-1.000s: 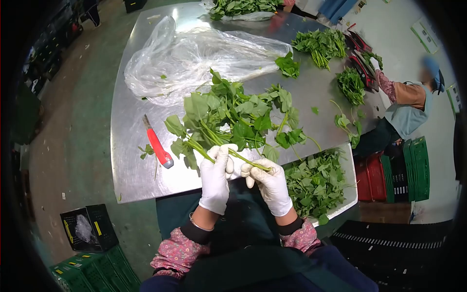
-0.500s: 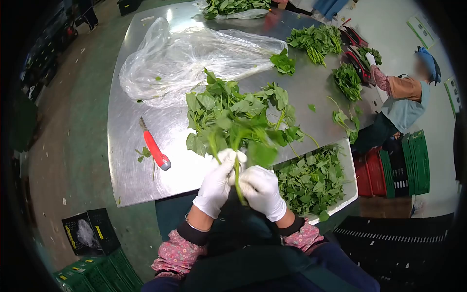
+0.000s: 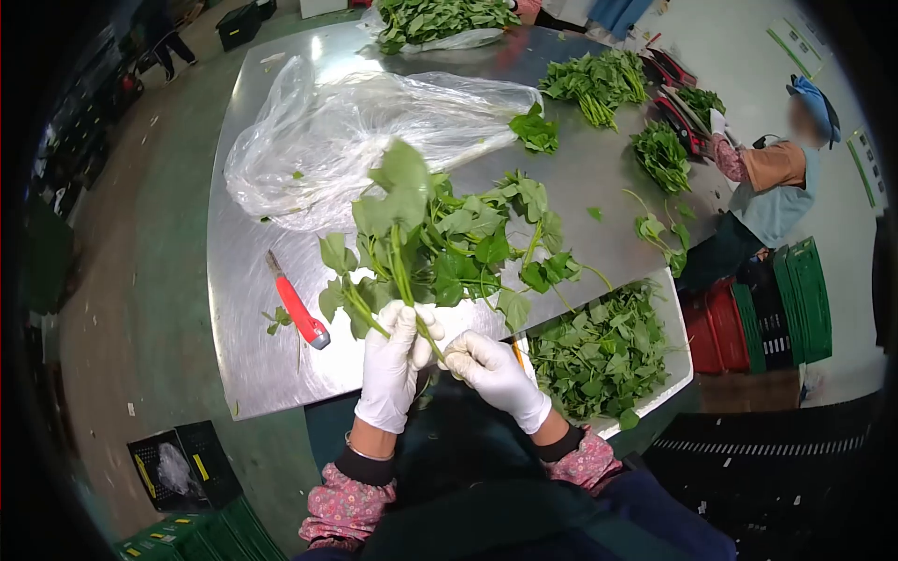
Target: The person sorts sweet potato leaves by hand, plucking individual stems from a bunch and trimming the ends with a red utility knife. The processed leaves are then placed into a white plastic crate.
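My left hand [image 3: 393, 360], in a white glove, is closed around green leafy stems [image 3: 400, 262] that stand up above the table's front edge. Just to its right, my right hand [image 3: 494, 372], also gloved, pinches the lower end of a stem. Behind them a loose heap of leafy greens [image 3: 468, 238] lies on the metal table [image 3: 253, 360]. A red-handled knife [image 3: 299, 304] rests left of the heap. To the right, a white bin [image 3: 675, 360] holds many loose leaves.
A clear plastic bag [image 3: 374, 122] spreads across the table's back left. Bunches of greens [image 3: 599, 84] lie at the back right, where a person in a blue hat [image 3: 776, 173] works. Green crates [image 3: 804, 299] stand at the right, a black crate [image 3: 178, 466] at the lower left.
My left hand has moved slightly left and down, and the stems it holds now stand more upright and apart from the heap. My right hand has moved a little lower.
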### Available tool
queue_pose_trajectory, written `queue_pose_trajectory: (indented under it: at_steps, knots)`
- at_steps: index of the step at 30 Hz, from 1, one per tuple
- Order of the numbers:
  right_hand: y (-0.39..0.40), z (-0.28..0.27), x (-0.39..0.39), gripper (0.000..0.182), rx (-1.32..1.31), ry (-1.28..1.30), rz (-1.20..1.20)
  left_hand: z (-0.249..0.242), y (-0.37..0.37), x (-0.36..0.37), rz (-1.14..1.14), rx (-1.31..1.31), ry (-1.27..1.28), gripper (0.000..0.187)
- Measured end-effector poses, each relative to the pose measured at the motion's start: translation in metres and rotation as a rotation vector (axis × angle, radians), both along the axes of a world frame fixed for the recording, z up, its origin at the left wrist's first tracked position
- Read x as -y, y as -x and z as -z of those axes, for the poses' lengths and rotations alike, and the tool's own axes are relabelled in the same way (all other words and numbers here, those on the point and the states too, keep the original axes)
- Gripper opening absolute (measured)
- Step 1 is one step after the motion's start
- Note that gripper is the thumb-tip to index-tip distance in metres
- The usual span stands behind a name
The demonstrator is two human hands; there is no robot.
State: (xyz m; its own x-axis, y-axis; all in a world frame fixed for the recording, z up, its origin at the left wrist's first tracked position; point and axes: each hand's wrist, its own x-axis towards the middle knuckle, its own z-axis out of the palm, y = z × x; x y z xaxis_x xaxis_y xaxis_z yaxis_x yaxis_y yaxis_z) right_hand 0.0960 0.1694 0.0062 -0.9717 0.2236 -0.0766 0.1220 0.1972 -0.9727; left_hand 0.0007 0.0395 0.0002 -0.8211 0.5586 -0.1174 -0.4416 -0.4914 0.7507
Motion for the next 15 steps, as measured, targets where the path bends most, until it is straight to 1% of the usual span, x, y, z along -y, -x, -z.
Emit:
queue_pose_trajectory:
  at_steps: [2, 3, 4, 5, 6, 7, 8, 10, 11, 12, 13, 15]
  knots:
    - [0.004, 0.000, 0.004, 0.010, -0.066, -0.250, 0.064, 0.002, 0.000, 0.000, -0.025, -0.014, 0.039, 0.022]
    - [0.006, -0.005, 0.004, 0.008, -0.039, -0.291, 0.073, 0.002, 0.001, 0.000, -0.042, -0.020, 0.059, 0.020]
    - [0.009, 0.011, -0.001, 0.008, -0.033, -0.223, 0.156, 0.002, 0.000, -0.001, -0.096, -0.021, 0.067, 0.017]
    - [0.015, 0.040, -0.011, 0.009, -0.027, -0.153, 0.233, 0.001, -0.002, -0.004, -0.155, -0.022, 0.075, 0.015]
    - [0.024, 0.039, -0.011, 0.009, -0.020, -0.083, 0.306, 0.000, -0.003, -0.005, -0.218, -0.022, 0.083, 0.014]
    - [0.025, 0.034, -0.017, 0.013, -0.034, -0.160, 0.396, -0.003, -0.002, -0.004, -0.231, -0.067, 0.111, 0.011]
    - [0.026, 0.027, -0.022, 0.012, 0.041, -0.086, 0.435, -0.006, 0.000, -0.001, -0.192, -0.078, 0.177, 0.011]
    - [0.027, 0.010, -0.023, 0.012, -0.042, 0.028, 0.367, -0.007, 0.000, 0.003, -0.101, -0.089, 0.314, 0.010]
    - [0.029, 0.003, -0.019, 0.014, -0.085, 0.010, 0.327, -0.001, -0.003, 0.000, -0.095, -0.125, 0.349, 0.008]
    - [0.033, -0.008, -0.013, 0.018, -0.129, -0.011, 0.294, 0.008, -0.007, -0.004, -0.119, -0.242, 0.364, 0.011]
    - [0.034, -0.014, -0.009, 0.027, -0.122, 0.054, 0.231, 0.014, -0.010, -0.007, -0.133, -0.347, 0.427, 0.013]
    - [0.037, -0.008, -0.008, 0.025, -0.165, -0.179, 0.238, 0.019, -0.017, -0.012, -0.173, -0.525, 0.566, 0.016]
